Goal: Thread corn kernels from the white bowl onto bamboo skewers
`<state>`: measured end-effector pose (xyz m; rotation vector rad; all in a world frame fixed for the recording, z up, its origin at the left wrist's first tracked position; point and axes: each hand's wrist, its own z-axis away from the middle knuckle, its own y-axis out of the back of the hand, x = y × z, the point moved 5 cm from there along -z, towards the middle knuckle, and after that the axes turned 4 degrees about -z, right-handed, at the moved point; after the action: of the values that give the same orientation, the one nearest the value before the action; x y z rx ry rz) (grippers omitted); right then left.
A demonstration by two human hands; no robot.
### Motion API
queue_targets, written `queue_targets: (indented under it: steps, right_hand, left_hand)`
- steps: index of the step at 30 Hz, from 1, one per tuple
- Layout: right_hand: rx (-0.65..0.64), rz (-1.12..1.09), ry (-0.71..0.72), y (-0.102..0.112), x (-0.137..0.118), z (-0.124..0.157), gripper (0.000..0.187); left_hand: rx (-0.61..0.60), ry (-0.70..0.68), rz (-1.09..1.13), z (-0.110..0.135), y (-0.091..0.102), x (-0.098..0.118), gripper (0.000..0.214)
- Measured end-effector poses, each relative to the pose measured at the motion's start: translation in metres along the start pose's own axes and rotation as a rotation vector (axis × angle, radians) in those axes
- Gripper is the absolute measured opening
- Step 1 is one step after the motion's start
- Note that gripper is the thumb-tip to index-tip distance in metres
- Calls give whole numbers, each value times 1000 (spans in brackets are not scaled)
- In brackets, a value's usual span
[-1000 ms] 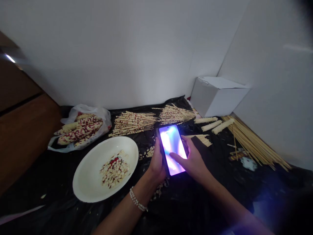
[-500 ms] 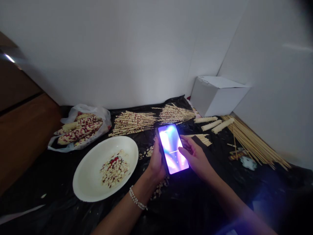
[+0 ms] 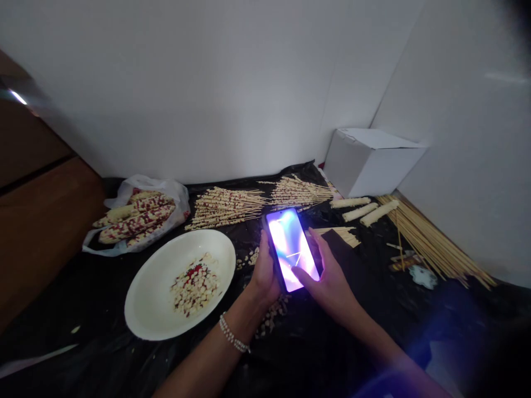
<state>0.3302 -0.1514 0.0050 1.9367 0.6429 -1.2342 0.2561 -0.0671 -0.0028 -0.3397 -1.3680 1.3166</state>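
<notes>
My left hand (image 3: 264, 273) grips the left edge of a phone (image 3: 291, 248) with a bright lit screen, held just above the black sheet (image 3: 315, 348). A beaded bracelet (image 3: 233, 335) circles that wrist. My right hand (image 3: 327, 276) cups the phone's right side, fingers along its edge and the thumb touching the lower screen. Loose corn kernels (image 3: 271, 318) lie scattered on the sheet below the phone.
A white plate (image 3: 153, 301) holding kernels sits left of my hands. Behind it lies a plastic bag of red-and-white corn cobs (image 3: 135, 216). Skewers threaded with kernels (image 3: 226, 207) lie along the wall. Bare cobs (image 3: 365, 211), plain sticks (image 3: 431, 243) and a white box (image 3: 369, 161) occupy the right.
My right thumb has shifted across the screen, out to the right and back toward the lower middle. The phone has tilted slightly. My left hand keeps its grip.
</notes>
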Motion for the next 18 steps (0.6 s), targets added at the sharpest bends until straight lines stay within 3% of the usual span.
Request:
queue_targets:
  steps: [7,14,18]
  right_hand:
    - [55,139,17,-2,-10,14,90]
    - [110,273,82,-8,-16,16,85]
    - [125,318,84,-2,-17,14,81]
  left_hand:
    - [10,-74,50,1,-1,2,60]
    - [18,-75,60,5,-4,-3,63]
    - [-37,-69,34,5,-7,-6,66]
